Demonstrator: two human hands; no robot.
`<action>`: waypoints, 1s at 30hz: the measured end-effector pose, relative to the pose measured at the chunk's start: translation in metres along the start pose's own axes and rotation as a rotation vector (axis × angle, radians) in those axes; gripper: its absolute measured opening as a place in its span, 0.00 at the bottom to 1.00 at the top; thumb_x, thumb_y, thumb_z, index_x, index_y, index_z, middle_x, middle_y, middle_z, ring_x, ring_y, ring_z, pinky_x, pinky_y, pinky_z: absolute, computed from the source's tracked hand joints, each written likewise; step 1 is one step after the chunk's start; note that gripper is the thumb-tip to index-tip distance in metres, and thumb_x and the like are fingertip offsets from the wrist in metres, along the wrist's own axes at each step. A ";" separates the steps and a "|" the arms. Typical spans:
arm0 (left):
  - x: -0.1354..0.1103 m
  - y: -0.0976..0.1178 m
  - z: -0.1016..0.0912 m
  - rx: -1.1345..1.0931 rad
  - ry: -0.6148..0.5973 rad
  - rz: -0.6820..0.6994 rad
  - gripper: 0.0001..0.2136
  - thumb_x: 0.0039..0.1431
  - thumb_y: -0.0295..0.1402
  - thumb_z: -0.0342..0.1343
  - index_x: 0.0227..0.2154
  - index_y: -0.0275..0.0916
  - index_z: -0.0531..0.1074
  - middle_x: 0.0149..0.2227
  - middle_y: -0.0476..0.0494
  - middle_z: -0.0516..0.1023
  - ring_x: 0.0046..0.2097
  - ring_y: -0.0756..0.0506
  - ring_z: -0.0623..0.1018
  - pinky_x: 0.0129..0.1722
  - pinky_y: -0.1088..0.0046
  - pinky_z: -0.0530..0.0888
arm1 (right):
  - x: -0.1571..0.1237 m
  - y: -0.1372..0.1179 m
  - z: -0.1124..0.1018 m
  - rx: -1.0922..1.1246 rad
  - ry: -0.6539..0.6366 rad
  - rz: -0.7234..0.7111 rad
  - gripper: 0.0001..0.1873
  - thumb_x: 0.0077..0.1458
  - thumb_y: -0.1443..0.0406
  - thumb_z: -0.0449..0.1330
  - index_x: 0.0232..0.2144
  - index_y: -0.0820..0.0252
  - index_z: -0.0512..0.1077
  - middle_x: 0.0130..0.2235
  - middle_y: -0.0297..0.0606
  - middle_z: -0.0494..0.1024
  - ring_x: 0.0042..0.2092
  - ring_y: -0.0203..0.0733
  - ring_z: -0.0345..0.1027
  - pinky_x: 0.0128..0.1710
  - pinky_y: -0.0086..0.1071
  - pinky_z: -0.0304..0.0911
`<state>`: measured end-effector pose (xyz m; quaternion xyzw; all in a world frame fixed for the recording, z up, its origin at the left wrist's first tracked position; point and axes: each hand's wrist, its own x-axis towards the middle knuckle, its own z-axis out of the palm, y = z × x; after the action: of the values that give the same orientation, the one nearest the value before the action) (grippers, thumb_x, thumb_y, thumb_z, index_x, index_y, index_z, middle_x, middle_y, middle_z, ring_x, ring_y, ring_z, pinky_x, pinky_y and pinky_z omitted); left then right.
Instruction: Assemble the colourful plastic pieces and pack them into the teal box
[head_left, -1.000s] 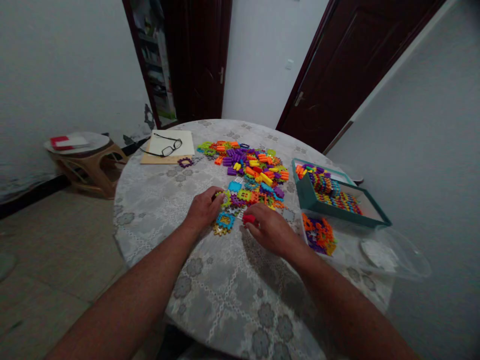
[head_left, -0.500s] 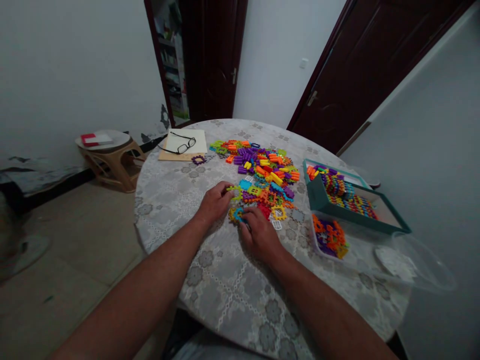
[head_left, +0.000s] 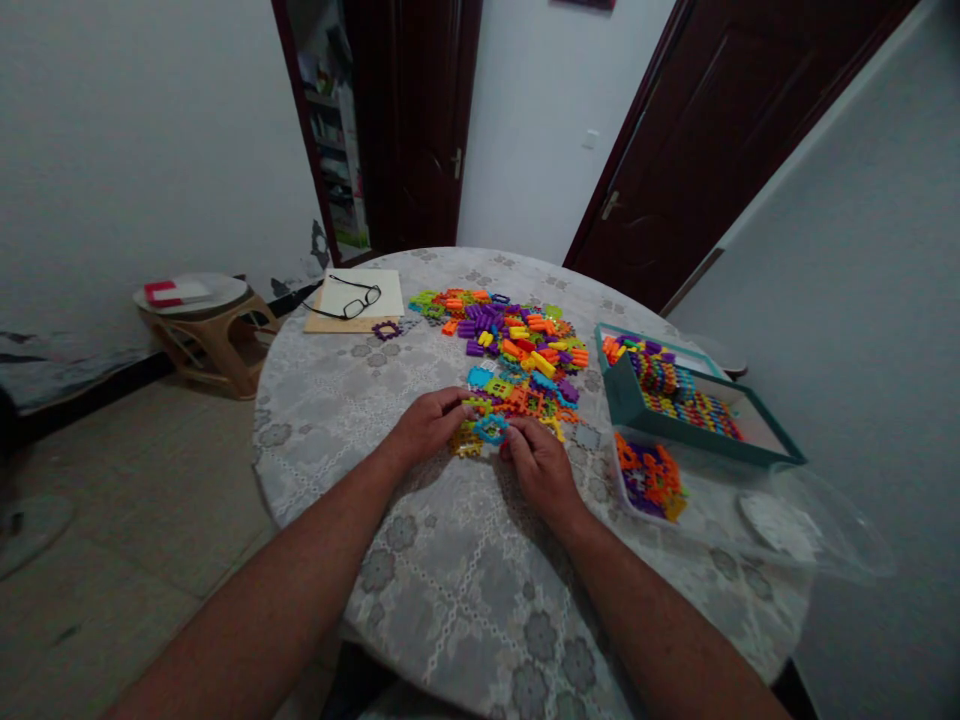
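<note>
Above the table my right hand (head_left: 540, 468) pinches a blue frame-shaped building piece (head_left: 491, 430) by its right edge. My left hand (head_left: 431, 425) is closed on a yellow-green notched building piece (head_left: 478, 406), just left of and behind the blue one. The two pieces are close together; whether they touch I cannot tell. Under them lies a yellow building piece (head_left: 468, 446). Beyond my hands spreads a heap of mixed plastic building pieces (head_left: 525, 335) in purple, orange, yellow, green and blue.
Glasses (head_left: 356, 303) rest on paper (head_left: 386, 288) at the table's left, near a purple notched ring (head_left: 387, 330). To the right stand a teal box (head_left: 712, 445) of colourful pieces and a clear plastic tub (head_left: 626, 490). A stool (head_left: 217, 340) is beyond the table.
My right hand has lifted the blue piece and brought it up beside the yellow-green piece. My left hand has come slightly nearer to me. The view has shifted a little.
</note>
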<state>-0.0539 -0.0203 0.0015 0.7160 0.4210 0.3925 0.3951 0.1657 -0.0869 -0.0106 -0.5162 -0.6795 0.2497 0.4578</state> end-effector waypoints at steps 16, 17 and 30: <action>-0.001 0.003 -0.009 -0.097 -0.067 -0.066 0.16 0.60 0.42 0.62 0.44 0.38 0.83 0.38 0.43 0.84 0.38 0.43 0.79 0.41 0.66 0.75 | -0.004 -0.002 0.009 -0.161 -0.019 -0.152 0.13 0.69 0.62 0.59 0.52 0.57 0.76 0.48 0.44 0.79 0.47 0.46 0.75 0.49 0.39 0.72; 0.000 0.004 -0.012 -0.081 0.016 -0.083 0.15 0.60 0.42 0.61 0.44 0.38 0.83 0.34 0.46 0.82 0.35 0.44 0.78 0.39 0.68 0.75 | -0.006 -0.004 0.010 -0.236 -0.088 -0.217 0.13 0.69 0.63 0.59 0.53 0.58 0.76 0.50 0.46 0.78 0.49 0.48 0.74 0.51 0.40 0.72; 0.000 0.010 -0.017 -0.159 0.118 -0.086 0.14 0.59 0.42 0.61 0.43 0.39 0.80 0.25 0.53 0.72 0.27 0.48 0.70 0.30 0.72 0.69 | -0.016 -0.014 0.027 -0.662 -0.297 -0.308 0.07 0.66 0.71 0.58 0.41 0.58 0.76 0.50 0.50 0.76 0.50 0.52 0.69 0.52 0.43 0.70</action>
<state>-0.0660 -0.0200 0.0170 0.6392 0.4414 0.4489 0.4417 0.1362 -0.1029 -0.0170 -0.4863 -0.8515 0.0175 0.1955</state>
